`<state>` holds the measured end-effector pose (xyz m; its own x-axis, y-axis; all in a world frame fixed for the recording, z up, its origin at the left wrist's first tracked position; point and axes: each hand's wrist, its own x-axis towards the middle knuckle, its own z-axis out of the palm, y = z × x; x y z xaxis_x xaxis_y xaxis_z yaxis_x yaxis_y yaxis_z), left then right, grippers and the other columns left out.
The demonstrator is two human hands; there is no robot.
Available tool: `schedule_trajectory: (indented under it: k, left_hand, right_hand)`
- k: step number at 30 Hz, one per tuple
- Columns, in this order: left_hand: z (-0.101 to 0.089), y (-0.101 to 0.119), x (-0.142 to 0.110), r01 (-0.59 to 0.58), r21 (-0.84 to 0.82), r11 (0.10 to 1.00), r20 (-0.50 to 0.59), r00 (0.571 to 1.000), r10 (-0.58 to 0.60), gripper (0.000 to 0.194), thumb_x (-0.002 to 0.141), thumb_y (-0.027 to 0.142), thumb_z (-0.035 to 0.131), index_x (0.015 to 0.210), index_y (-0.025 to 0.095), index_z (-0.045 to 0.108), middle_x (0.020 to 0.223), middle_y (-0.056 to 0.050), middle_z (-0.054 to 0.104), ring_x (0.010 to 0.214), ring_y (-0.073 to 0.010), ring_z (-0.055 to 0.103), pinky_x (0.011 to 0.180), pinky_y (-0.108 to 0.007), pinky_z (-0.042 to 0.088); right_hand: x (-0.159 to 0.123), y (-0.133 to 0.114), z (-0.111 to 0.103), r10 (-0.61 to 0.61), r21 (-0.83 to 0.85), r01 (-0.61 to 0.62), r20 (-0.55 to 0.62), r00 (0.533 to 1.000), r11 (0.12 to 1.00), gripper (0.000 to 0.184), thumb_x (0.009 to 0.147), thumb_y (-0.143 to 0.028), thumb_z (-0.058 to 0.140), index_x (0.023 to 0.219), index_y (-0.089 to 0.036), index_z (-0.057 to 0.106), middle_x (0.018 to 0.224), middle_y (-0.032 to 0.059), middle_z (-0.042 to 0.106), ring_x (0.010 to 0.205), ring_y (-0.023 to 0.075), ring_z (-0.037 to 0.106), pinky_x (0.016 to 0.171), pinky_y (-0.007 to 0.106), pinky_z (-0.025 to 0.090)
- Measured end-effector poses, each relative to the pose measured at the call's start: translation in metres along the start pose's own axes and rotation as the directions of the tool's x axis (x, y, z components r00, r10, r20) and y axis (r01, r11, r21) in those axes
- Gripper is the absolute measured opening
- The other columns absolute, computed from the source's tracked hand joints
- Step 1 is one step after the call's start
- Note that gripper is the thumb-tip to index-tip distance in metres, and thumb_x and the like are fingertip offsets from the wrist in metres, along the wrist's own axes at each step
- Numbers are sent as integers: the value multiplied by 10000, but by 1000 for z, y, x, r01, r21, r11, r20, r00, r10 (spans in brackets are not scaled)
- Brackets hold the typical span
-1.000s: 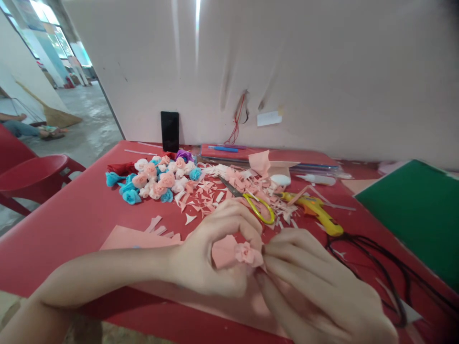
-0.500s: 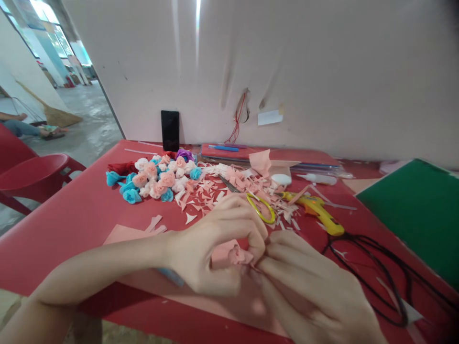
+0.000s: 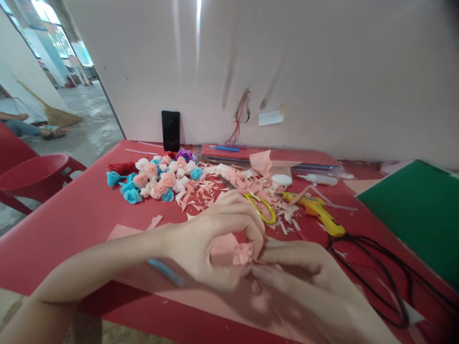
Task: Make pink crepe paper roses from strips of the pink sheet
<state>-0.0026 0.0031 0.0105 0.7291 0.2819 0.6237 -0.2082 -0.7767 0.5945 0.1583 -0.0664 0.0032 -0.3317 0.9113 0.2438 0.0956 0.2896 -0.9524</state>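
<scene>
A small pink paper rose (image 3: 243, 253) is held between my two hands above the table. My left hand (image 3: 218, 234) curls round in a ring, its thumb and fingertips pinching the rose. From the right, my right hand (image 3: 294, 272) closes its thumb and fingers on the flower's base, where a bit of pink paper sticks out. Under both hands lies a pink paper sheet (image 3: 201, 300), with a translucent blue strip (image 3: 167, 272) on it. Just beyond my left hand are scissors with yellow handles (image 3: 263, 209).
Finished paper roses (image 3: 158, 179) are heaped at the back left, beside pink paper scraps (image 3: 204, 191). A yellow glue gun (image 3: 322, 215) with a coiled black cord (image 3: 390, 267) lies right, near a green board (image 3: 416, 215). A phone (image 3: 171, 131) leans on the wall.
My right hand has shifted its grip: its fingers have drawn back and the thumb now presses at the rose's base. More of the rose shows. My left hand stays nearly in place.
</scene>
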Motion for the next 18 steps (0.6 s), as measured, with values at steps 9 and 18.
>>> schedule_trajectory:
  k: [9,18]
  left_hand:
    - [4,-4,0,62,-48,997,-95,993,-66,172,594,43,526,641,180,434,661,-5,525,658,-126,492,776,-318,436]
    - [6,-3,0,117,-19,993,-163,979,-119,212,585,19,578,658,163,440,697,3,499,714,-122,461,809,-292,393]
  right_hand:
    - [4,-10,1,-170,-344,139,-62,984,929,226,760,-81,522,607,-195,641,569,-12,658,547,123,637,481,166,499]
    - [2,-12,3,-515,-779,340,25,857,527,179,778,-66,460,660,-177,536,497,12,575,493,144,566,473,264,449]
